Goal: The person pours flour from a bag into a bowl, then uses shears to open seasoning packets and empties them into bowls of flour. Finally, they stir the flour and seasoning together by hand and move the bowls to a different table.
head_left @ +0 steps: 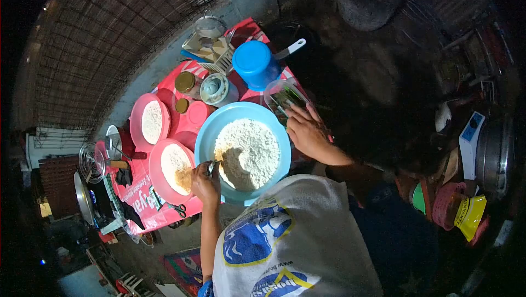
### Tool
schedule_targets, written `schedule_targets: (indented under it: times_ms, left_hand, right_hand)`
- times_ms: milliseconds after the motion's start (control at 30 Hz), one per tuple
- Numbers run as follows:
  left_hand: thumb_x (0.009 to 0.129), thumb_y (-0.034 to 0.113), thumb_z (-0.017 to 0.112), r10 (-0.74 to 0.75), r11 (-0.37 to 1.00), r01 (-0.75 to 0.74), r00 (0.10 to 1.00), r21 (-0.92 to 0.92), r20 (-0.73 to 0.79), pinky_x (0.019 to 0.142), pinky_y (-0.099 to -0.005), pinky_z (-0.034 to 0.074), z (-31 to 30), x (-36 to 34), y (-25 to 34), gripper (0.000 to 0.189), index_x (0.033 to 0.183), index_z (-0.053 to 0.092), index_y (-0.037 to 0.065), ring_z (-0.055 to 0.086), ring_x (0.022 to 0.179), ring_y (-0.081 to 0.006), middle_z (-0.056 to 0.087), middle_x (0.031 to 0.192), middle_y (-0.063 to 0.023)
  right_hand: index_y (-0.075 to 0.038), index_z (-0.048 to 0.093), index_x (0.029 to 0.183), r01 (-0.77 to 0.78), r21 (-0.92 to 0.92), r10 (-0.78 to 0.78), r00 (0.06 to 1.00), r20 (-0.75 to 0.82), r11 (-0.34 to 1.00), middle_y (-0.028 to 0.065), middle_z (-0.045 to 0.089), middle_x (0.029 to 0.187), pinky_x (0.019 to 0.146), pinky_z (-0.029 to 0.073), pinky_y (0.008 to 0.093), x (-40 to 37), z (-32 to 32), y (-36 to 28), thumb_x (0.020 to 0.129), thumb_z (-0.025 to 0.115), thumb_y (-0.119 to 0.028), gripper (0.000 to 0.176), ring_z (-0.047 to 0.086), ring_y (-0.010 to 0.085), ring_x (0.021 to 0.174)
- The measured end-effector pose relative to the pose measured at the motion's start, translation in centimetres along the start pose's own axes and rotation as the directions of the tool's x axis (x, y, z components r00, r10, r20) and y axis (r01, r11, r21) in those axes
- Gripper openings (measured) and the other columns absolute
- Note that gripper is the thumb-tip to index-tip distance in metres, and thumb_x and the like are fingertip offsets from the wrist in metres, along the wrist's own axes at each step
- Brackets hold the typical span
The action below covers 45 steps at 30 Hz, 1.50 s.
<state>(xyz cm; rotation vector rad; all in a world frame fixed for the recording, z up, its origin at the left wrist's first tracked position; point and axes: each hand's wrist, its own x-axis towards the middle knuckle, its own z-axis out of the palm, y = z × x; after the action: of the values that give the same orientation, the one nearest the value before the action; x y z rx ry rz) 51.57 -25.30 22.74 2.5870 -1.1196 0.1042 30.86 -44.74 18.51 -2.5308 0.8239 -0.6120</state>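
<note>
A light blue basin (284, 157) holds white flour (252, 149) with a tan powder patch at its left side. My left hand (206, 183) is at the basin's left rim, fingers closed round something small and dark that I cannot make out. Just left of it, a pink bowl (155, 172) holds flour with brownish powder on it. Over a clear plastic container (278, 93) with green leaves, my right hand (308, 132) reaches with its fingers apart. Another pink bowl (136, 124) of flour stands farther left.
Behind the basin stand an upturned blue container (255, 64), a lidded jar (217, 90), a gold-lidded jar (186, 82) and a pink lid (198, 113). Scissors (176, 208) lie at the near edge of the red tablecloth (159, 216). A white scale (469, 143) is at the far right.
</note>
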Motion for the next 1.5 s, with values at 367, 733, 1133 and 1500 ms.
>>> schedule_targets:
  times_ms: [367,733,1133,1500]
  left_hand:
    - [0.075,0.012,0.061,0.079,0.994,-0.081,0.996,-0.068,-0.044,0.068,-0.0314,0.046,0.5,-0.4,-1.0,0.010,0.083,0.067,0.009,0.058,0.075,-0.0236,0.064,0.079,-0.0073]
    - [0.074,0.014,0.063,0.029,0.998,-0.031,0.999,-0.059,-0.037,0.066,-0.0321,0.046,0.7,-0.7,-1.3,0.008,0.079,0.067,0.009,0.059,0.074,-0.0241,0.064,0.079,-0.0074]
    - [0.066,0.010,0.068,0.074,0.990,-0.078,0.997,-0.117,-0.038,0.065,-0.0319,0.047,1.1,-0.8,-2.2,0.012,0.078,0.066,0.009,0.058,0.072,-0.0232,0.064,0.077,-0.0062]
    - [0.060,0.005,0.063,0.171,0.980,-0.181,0.979,-0.088,-0.108,0.068,-0.0306,0.046,1.8,-0.7,-2.9,0.022,0.081,0.068,0.011,0.057,0.077,-0.0219,0.065,0.080,-0.0048]
  right_hand:
    - [-0.005,0.049,0.087,-0.086,0.109,0.090,0.995,-0.035,0.990,0.0145,0.051,0.112,0.099,0.023,0.0472,-0.6,0.7,0.7,0.080,0.051,-0.012,0.010,0.040,0.0335,0.114]
    - [-0.005,0.047,0.089,-0.080,-0.026,0.079,0.996,-0.033,0.996,0.0142,0.050,0.108,0.098,0.019,0.0529,-0.9,1.6,1.7,0.079,0.052,-0.013,0.014,0.039,0.0354,0.113]
    - [-0.004,0.049,0.100,-0.226,0.493,0.457,0.784,-0.420,0.840,0.0147,0.056,0.092,0.067,0.045,0.0383,2.8,-3.1,2.4,0.084,0.049,-0.009,0.017,0.057,0.0336,0.078]
    - [-0.006,0.060,0.070,-0.064,-0.354,0.038,0.996,-0.078,0.933,0.0078,0.053,0.082,0.069,0.040,0.0367,4.3,-2.3,2.2,0.068,0.059,-0.017,0.011,0.050,0.0247,0.082]
